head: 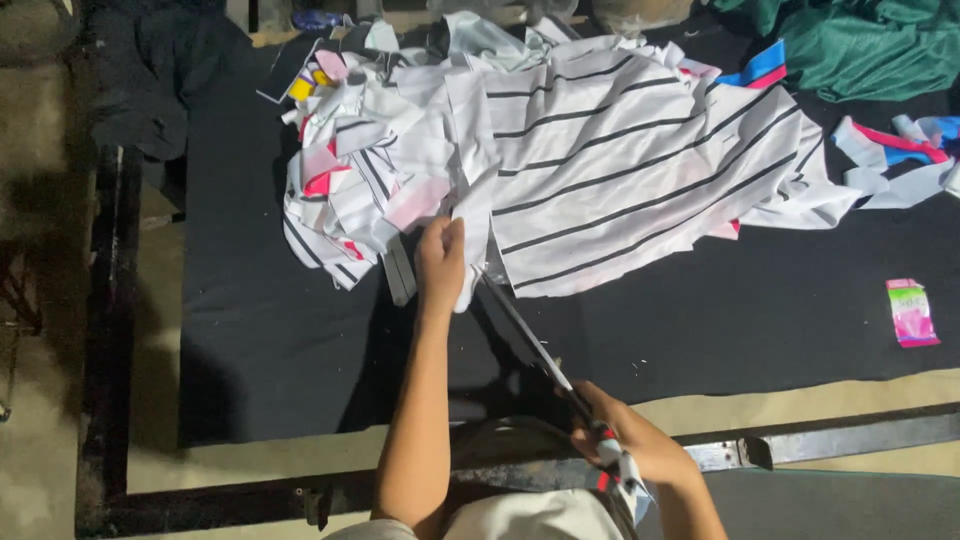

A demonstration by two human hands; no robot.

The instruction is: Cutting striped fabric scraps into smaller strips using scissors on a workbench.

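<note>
— What is each of the hands doing?
— The left hand (441, 262) pinches the edge of the striped cloth (620, 170); the right hand (628, 440) is clenched round the handles of long shears (530, 345), whose blades point up to that edge

— Where does the cloth lie?
— Spread over the dark worktop (760, 310), with a heap of white and pink scraps (350, 190) to its left, green fabric (870, 45) far right, and a small pink packet (911, 312) lying apart
</note>
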